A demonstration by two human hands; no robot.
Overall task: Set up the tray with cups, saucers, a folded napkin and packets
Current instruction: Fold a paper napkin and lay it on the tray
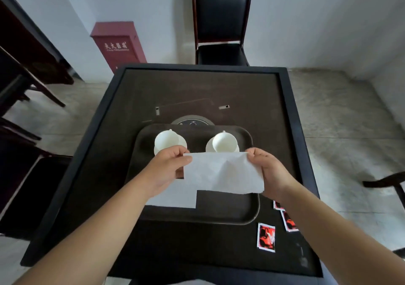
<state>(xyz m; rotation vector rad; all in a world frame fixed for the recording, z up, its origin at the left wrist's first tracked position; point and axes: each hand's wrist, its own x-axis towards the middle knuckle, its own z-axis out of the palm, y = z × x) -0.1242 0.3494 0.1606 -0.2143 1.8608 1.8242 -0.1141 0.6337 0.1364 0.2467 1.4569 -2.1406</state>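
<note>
A dark tray (230, 215) lies on the black square table. At its far side stand two white cups on saucers, one on the left (167, 142) and one on the right (223, 143). Above the tray I hold a white napkin (221, 173) stretched between both hands: my left hand (169, 167) pinches its left top corner, my right hand (268, 170) its right edge. A lower layer of the napkin hangs down to the tray at the left (175, 195). Red-and-white packets (266, 237) lie on the table right of the tray, near my right forearm.
The table (92, 144) has a raised dark rim and a round inset just beyond the tray. A black chair (221, 22) stands at the far side. A red cabinet (119, 43) is by the wall at the left, dark furniture further left.
</note>
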